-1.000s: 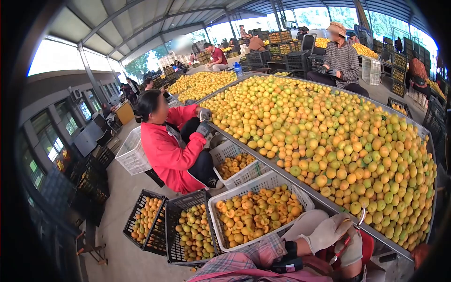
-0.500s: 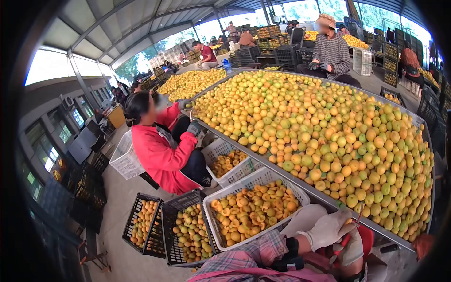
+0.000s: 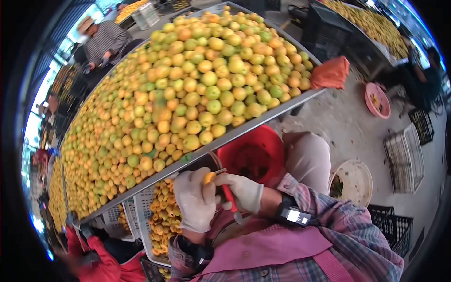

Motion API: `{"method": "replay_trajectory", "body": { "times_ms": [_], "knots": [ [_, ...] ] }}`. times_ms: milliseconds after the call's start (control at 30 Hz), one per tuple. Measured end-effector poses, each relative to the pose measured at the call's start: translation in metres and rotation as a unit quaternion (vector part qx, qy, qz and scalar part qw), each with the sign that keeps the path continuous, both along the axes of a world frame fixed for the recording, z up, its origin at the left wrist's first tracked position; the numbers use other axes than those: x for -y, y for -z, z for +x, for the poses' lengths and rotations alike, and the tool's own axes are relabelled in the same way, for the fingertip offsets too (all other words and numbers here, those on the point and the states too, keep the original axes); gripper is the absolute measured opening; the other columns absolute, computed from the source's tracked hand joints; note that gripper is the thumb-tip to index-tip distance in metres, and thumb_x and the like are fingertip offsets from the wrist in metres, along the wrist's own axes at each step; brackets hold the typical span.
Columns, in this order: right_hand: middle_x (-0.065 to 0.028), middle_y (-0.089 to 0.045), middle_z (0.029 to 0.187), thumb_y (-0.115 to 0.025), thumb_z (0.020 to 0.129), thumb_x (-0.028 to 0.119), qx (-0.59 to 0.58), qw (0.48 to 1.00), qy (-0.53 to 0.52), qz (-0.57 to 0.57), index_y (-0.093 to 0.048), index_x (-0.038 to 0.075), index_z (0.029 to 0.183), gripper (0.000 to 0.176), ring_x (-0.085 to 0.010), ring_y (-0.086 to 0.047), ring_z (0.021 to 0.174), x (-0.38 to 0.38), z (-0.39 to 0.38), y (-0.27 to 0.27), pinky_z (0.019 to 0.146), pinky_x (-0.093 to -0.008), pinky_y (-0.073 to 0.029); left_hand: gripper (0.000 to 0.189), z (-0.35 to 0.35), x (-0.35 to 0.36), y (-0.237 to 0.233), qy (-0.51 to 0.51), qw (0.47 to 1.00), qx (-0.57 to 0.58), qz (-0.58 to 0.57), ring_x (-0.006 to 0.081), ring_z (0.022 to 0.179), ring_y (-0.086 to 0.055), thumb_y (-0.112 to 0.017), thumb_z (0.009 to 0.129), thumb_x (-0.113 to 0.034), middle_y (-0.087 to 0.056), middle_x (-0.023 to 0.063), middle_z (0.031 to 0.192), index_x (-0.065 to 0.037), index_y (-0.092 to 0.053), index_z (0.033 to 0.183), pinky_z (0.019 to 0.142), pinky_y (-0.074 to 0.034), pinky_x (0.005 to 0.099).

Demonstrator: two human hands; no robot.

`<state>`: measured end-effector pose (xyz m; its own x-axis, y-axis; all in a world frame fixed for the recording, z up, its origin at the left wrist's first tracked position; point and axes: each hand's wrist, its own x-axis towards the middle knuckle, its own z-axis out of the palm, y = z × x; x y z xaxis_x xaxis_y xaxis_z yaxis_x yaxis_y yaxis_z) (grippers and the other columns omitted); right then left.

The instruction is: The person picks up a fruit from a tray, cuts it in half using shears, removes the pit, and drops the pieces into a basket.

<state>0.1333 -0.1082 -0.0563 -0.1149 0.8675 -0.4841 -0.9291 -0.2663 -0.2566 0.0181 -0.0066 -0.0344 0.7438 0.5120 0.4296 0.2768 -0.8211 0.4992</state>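
Note:
In its white glove, my left hand (image 3: pixel 191 199) is closed around a yellow-orange apricot (image 3: pixel 209 177), which shows at the fingertips. Facing it, my right hand (image 3: pixel 245 190), also gloved, grips a red-handled tool (image 3: pixel 229 196). The tool's thin metal tip lies right at the apricot, and a rounded metal end sticks out below the fist. Both hands are close together above my lap, just in front of the sorting table's metal edge (image 3: pixel 206 149). Behind them is a red bucket (image 3: pixel 272 145) with dark contents.
Whole apricots (image 3: pixel 188 94) cover the table. A white crate (image 3: pixel 143 211) of split apricots stands at my left, beyond it a person in red (image 3: pixel 105 256). An orange bag (image 3: pixel 330 74) hangs at the table corner. At right are a white tub (image 3: pixel 359 176) and pale crate (image 3: pixel 405 157).
My view has swung to the right, bringing the red bucket and right-hand floor into sight. Both hands still hold the apricot and the red-handled tool close together.

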Motion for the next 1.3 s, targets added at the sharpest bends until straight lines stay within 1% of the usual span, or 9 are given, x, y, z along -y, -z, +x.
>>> {"method": "replay_trajectory", "body": {
  "times_ms": [33,167,367,600,700,1000,1133,1200,1300],
  "knots": [
    [-0.0014,-0.063,0.078,-0.057,0.09,0.028,0.034,0.999,0.011,-0.008,-0.062,0.01,0.095,0.02,-0.0112,-0.061,0.063,-0.001,-0.003,0.0,0.044,-0.0239,-0.039,0.027,0.0,0.002,-0.002,0.009,1.0,0.002,-0.026,0.0369,0.08,-0.056,-0.053,0.089,-0.03,-0.06,0.016,0.084,-0.006,-0.062,0.098,0.072,-0.044,0.0468],
    [-0.0039,-0.063,0.079,-0.059,0.09,0.027,-0.001,1.0,0.024,-0.003,-0.061,0.008,0.094,0.02,-0.0125,-0.059,0.061,-0.002,0.001,0.002,0.044,-0.0242,-0.04,0.027,0.004,0.0,-0.006,0.016,0.999,-0.023,-0.024,0.0369,0.087,-0.057,-0.052,0.091,-0.03,-0.062,0.0171,0.09,-0.007,-0.063,0.098,0.075,-0.046,0.0459],
    [-0.0065,-0.06,0.077,-0.056,0.081,0.013,-0.008,1.0,-0.009,0.002,-0.059,0.005,0.092,0.014,-0.0173,-0.057,0.066,-0.001,0.008,0.009,0.05,-0.0266,-0.044,0.02,0.02,0.002,-0.01,0.035,0.999,-0.029,-0.011,0.0354,0.071,-0.061,-0.056,0.082,-0.017,-0.065,0.0143,0.081,-0.005,-0.066,0.095,0.067,-0.049,0.0443],
    [-0.004,-0.059,0.076,-0.054,0.09,0.026,0.04,0.999,0.013,0.018,-0.06,0.007,0.095,0.02,-0.0138,-0.052,0.053,0.001,0.015,0.012,0.046,-0.0274,-0.044,0.02,0.031,0.004,-0.016,0.01,1.0,-0.004,0.003,0.0352,0.074,-0.063,-0.061,0.084,-0.022,-0.066,0.0161,0.085,-0.006,-0.066,0.096,0.062,-0.051,0.0413],
    [-0.0026,-0.059,0.079,-0.059,0.09,0.026,0.061,0.998,0.002,0.007,-0.061,0.01,0.097,0.017,-0.0128,-0.051,0.054,0.004,0.018,0.007,0.046,-0.026,-0.043,0.021,0.033,0.008,-0.018,-0.001,0.999,-0.018,-0.048,0.0391,0.08,-0.064,-0.054,0.089,-0.014,-0.064,0.0209,0.095,-0.002,-0.061,0.105,0.072,-0.052,0.0417],
    [-0.0067,-0.063,0.102,-0.062,0.09,0.015,0.319,0.93,0.14,-0.12,-0.053,0.008,0.129,0.041,-0.0201,-0.069,0.076,0.017,0.056,-0.008,0.041,-0.0268,-0.048,0.02,0.011,-0.018,0.01,-0.069,0.991,0.089,-0.073,0.0383,0.079,-0.064,-0.057,0.093,-0.02,-0.065,0.0186,0.087,-0.002,-0.064,0.098,0.071,-0.051,0.0427],
    [-0.0097,-0.061,0.112,-0.057,0.092,0.011,0.365,0.922,0.108,-0.063,-0.048,0.0,0.133,0.044,-0.019,-0.069,0.074,0.024,0.077,-0.052,0.041,-0.0236,-0.048,0.026,-0.023,-0.036,0.025,-0.197,0.973,0.08,-0.087,0.0382,0.079,-0.064,-0.056,0.096,-0.025,-0.066,0.02,0.087,-0.002,-0.066,0.096,0.07,-0.051,0.0413],
    [-0.013,-0.064,0.106,-0.055,0.092,0.011,0.36,0.928,0.095,0.004,-0.046,-0.002,0.133,0.044,-0.0183,-0.069,0.074,0.024,0.076,-0.083,0.042,-0.0232,-0.048,0.028,-0.057,-0.064,0.073,-0.219,0.97,0.082,-0.066,0.0388,0.081,-0.065,-0.057,0.095,-0.029,-0.067,0.0201,0.086,-0.003,-0.068,0.097,0.069,-0.051,0.0417],
    [-0.0185,-0.063,0.112,-0.055,0.091,0.009,0.36,0.927,-0.034,0.101,-0.044,-0.003,0.135,0.046,-0.0175,-0.069,0.07,0.034,0.067,-0.167,0.042,-0.0229,-0.047,0.033,-0.08,-0.066,0.063,-0.328,0.94,0.036,-0.084,0.0389,0.082,-0.065,-0.059,0.094,-0.033,-0.068,0.0193,0.086,-0.002,-0.069,0.097,0.068,-0.051,0.0422]
  ]
}}
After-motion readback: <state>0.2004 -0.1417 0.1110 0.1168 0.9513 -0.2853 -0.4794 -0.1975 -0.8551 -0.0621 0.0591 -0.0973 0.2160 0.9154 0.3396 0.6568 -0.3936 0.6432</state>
